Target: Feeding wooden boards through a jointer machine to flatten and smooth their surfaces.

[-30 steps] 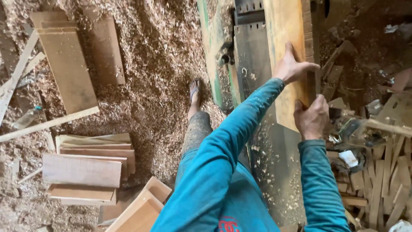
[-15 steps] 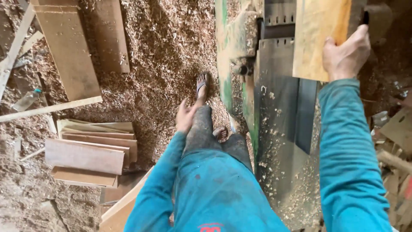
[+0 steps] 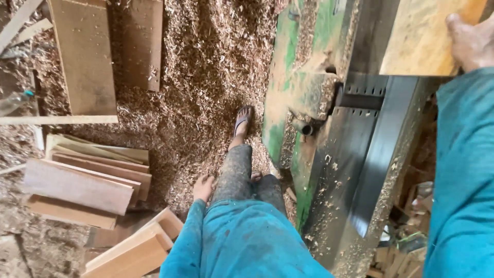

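Note:
My right hand (image 3: pixel 471 44) rests on the near end of a pale wooden board (image 3: pixel 422 38) that lies on the dark metal bed of a green woodworking machine (image 3: pixel 350 154) at the upper right. The fingers curl over the board's edge. My left hand (image 3: pixel 203 186) hangs down beside my left leg, fingers loosely apart, holding nothing. It is close to a stack of short planks (image 3: pixel 85 183) on the floor. My foot in a sandal (image 3: pixel 243 119) stands on the shavings next to the machine's base.
Wood shavings (image 3: pixel 206 67) cover the floor. Two long boards (image 3: pixel 85 56) lie at the upper left, with a thin slat (image 3: pixel 56 120) across below them. More planks (image 3: pixel 134 247) lean at the bottom. Offcuts (image 3: pixel 406 242) lie right of the machine.
My left hand has come off the board and dropped to my side. The right hand has slid the board farther along the machine, and my view has turned down and left.

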